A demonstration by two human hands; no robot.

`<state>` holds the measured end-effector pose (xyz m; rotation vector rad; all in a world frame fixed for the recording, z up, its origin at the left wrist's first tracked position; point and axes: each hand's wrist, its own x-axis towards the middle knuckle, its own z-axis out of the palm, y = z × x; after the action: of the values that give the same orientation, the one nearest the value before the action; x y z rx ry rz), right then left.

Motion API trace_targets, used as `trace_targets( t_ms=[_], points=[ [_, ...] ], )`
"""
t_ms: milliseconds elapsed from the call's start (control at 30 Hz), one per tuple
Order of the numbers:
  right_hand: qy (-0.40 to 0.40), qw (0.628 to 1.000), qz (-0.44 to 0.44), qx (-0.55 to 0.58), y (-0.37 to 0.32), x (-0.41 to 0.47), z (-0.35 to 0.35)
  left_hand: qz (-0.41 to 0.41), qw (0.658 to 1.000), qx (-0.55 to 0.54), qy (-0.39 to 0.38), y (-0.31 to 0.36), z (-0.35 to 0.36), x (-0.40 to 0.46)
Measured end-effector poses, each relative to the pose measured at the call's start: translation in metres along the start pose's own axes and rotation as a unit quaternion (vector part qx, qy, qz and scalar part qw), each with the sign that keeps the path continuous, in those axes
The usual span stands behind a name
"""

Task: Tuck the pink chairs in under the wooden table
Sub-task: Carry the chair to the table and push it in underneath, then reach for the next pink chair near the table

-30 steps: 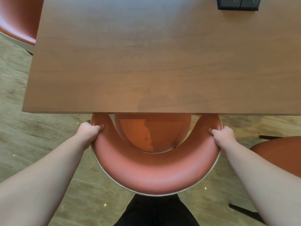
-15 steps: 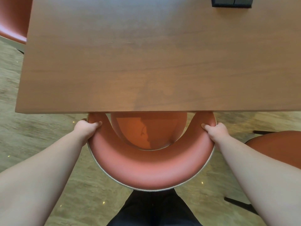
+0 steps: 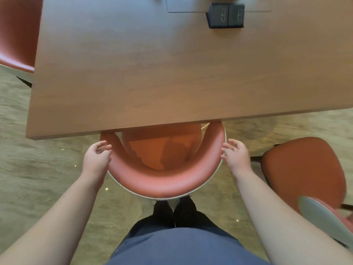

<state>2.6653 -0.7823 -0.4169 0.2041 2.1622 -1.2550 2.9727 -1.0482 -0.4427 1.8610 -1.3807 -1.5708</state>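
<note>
A pink chair with a curved backrest stands right in front of me, its seat partly under the near edge of the wooden table. My left hand hovers at the left end of the backrest with its fingers spread and nothing in them. At the right end, my right hand is also open, just off the backrest. A second pink chair stands to the right, out from the table. A third pink chair sits at the table's left end.
A black double socket box is set into the tabletop at the far side. My legs and shoes are directly behind the middle chair. The floor is beige stone-look.
Both hands have let go of the backrest ends and opened. The view has pulled back and tilted, so more of the table, my body and the right chair shows.
</note>
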Motion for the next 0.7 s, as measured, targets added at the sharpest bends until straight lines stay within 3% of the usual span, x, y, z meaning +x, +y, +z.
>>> trace_targets(
  t_ms=[167,333,700],
  points=[
    [0.001,0.996,-0.064,0.062,0.007,-0.067,-0.029,0.060,0.992,0.011,-0.109,0.026,0.018,-0.053],
    [0.013,0.989,-0.120,0.087,0.011,-0.104,-0.076,0.118,0.980,0.020,-0.162,0.054,0.043,-0.104],
    [0.106,0.962,-0.186,0.170,0.076,-0.172,-0.246,0.243,0.926,0.055,-0.284,0.070,0.143,-0.272]
  ],
)
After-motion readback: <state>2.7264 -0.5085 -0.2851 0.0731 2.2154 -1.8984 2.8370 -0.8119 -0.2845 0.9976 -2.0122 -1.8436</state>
